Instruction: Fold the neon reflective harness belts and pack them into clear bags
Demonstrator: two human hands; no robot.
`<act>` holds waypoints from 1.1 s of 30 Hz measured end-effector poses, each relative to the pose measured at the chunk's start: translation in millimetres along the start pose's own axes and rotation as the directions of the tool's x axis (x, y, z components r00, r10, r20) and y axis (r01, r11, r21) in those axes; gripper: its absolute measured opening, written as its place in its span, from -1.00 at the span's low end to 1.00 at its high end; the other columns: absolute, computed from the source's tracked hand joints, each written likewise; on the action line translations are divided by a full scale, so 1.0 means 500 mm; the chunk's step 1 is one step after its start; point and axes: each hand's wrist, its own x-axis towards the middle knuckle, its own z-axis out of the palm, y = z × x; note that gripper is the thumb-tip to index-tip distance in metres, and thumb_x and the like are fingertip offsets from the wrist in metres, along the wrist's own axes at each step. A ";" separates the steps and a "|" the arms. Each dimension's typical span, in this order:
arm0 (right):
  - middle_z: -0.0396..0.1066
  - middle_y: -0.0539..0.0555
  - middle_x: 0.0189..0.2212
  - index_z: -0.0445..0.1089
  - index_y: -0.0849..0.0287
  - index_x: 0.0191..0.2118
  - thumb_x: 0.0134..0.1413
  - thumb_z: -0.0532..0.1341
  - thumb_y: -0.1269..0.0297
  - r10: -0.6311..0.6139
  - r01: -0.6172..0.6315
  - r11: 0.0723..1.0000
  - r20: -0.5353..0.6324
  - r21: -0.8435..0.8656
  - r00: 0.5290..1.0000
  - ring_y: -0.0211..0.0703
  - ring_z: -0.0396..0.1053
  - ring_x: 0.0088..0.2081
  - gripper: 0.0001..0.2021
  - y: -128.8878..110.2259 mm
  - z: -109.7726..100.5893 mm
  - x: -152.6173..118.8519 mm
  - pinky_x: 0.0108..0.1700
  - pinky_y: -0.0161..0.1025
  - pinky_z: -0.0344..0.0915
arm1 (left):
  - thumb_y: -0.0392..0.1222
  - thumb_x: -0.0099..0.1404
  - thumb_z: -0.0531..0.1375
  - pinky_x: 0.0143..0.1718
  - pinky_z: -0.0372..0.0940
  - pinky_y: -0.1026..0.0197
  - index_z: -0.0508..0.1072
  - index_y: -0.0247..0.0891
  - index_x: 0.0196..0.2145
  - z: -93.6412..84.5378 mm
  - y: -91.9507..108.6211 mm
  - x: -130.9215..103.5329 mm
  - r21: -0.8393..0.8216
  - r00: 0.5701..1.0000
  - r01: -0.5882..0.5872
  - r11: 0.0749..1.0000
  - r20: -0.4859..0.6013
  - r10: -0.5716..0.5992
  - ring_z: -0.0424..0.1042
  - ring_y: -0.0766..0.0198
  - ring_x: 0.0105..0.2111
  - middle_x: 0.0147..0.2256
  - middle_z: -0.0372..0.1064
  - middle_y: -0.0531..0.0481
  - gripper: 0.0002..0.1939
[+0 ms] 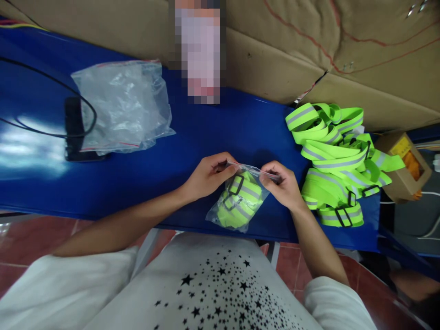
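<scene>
Near the front edge of the blue table, a clear zip bag (215, 213) holds a folded neon-yellow reflective strap (242, 201) with black buckles. My left hand (215, 174) pinches the left end of the bag's top edge between thumb and fingers. At the right end of that same edge, my right hand (282, 183) grips the plastic, its fingers curled. The strap lies wholly inside the bag, below the seal line. Whether the seal is pressed closed I cannot tell.
A pile of neon-yellow straps (338, 160) lies at the table's right. Flat clear bags (125, 107) lie at the left, partly over a black phone-like object (74, 123) with a black cable (51, 75) across it. A cardboard box (404, 167) stands far right. Brown wrapped bundles (275, 64) line the back.
</scene>
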 end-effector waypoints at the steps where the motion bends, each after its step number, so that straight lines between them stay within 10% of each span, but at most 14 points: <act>1: 0.38 -0.06 -0.48 0.43 0.12 -0.31 0.20 0.29 0.23 -0.004 0.004 1.000 0.001 -0.006 1.000 -0.32 0.24 -0.50 -0.89 -0.001 0.001 0.000 -0.45 -0.33 0.15 | -0.01 0.36 0.26 -0.43 0.25 0.34 0.55 -0.27 -0.26 0.000 0.001 -0.001 -0.009 1.000 -0.002 1.000 0.009 0.002 0.40 0.38 -0.45 -0.38 0.50 0.01 -0.76; 33: 0.41 -0.09 -0.46 0.43 0.16 -0.30 0.13 0.28 0.37 -0.097 0.102 0.994 0.090 -0.043 0.991 -0.37 0.31 -0.46 -0.98 -0.010 0.033 0.000 -0.39 -0.38 0.21 | -0.20 0.29 0.24 -0.52 0.14 0.41 0.51 -0.32 -0.32 0.008 0.006 -0.006 0.126 0.992 -0.044 0.991 0.119 0.029 0.24 0.47 -0.55 -0.49 0.38 0.11 -0.89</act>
